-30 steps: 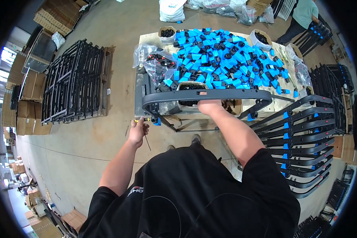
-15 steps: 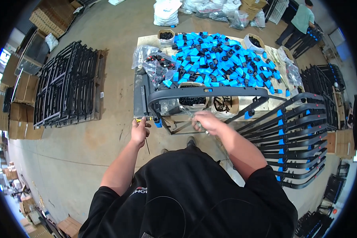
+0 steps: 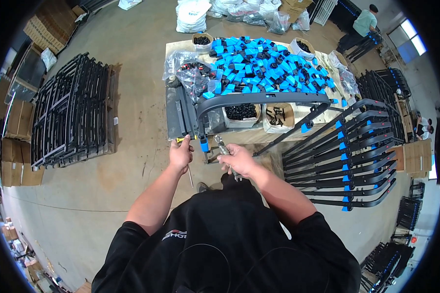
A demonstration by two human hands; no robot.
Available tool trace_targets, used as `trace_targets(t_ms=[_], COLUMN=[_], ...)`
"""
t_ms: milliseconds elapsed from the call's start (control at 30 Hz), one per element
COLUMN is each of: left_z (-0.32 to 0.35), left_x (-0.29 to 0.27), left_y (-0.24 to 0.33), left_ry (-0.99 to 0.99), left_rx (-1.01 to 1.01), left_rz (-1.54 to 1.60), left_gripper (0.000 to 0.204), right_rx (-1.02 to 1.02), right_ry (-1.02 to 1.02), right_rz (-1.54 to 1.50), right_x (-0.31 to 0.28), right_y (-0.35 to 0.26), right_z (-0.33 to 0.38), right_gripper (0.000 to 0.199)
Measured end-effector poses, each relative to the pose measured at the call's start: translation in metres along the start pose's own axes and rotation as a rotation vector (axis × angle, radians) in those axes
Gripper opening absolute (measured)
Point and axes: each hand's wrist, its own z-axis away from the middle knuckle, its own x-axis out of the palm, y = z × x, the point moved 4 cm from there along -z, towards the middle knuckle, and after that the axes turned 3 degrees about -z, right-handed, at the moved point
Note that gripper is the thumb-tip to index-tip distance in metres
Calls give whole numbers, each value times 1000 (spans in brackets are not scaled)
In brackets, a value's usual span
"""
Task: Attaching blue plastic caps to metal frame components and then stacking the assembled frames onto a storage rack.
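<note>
My left hand (image 3: pixel 181 155) is closed around a screwdriver (image 3: pixel 190 176) with a yellow handle; its thin shaft points back toward me. In my right hand (image 3: pixel 240 162) is a silver metal hand tool (image 3: pixel 222 144) resembling pliers, its head angled up and left. A black curved metal frame (image 3: pixel 264 99) lies along the near table edge, between my hands and the parts. Its left end carries a blue block (image 3: pixel 204 145), close to both hands and touched by neither as far as I can see. My right fingers partly hide the silver tool.
The table (image 3: pixel 173 49) holds a big pile of blue and black plastic parts (image 3: pixel 259 63). Boxes of black pieces (image 3: pixel 242 113) and dark screws (image 3: pixel 277 117) stand at its near edge. Several curved frames (image 3: pixel 347 156) lean at right; stacked racks (image 3: pixel 73 107) stand left. A person (image 3: pixel 364 24) works far right.
My right hand has come left and nearer to me, bringing the silver tool beside the blue block. The left hand has shifted slightly right with the screwdriver. My view has shifted a little.
</note>
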Motion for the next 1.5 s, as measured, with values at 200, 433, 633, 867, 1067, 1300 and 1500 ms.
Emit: trace_targets(t_ms=[200, 433, 633, 867, 1067, 1300, 1500], left_z=[-9, -3, 6, 5, 4, -9, 2], left_x=[-3, 3, 13, 10, 10, 5, 7], left_y=[-9, -1, 11, 21, 20, 25, 24], left_ry=[34, -6, -9, 27, 4, -12, -3], left_rx=[75, -3, -111, -242, -297, -423, -316], left_rz=[-12, 42, 57, 75, 122, 92, 54], left_gripper=[29, 23, 22, 21, 16, 17, 16], right_rx=[58, -34, -288, -102, 108, -24, -21], right_ry=[53, 202, 285, 52, -26, -28, -105], right_rz=[-116, 239, 695, 873, 806, 898, 606], right_x=[4, 22, 43, 48, 42, 39, 36], right_y=[15, 16, 12, -25, -32, -14, -9], right_z=[-27, -62, -61, -47, -54, -52, -44], right_gripper=[28, 25, 40, 47, 54, 64, 61])
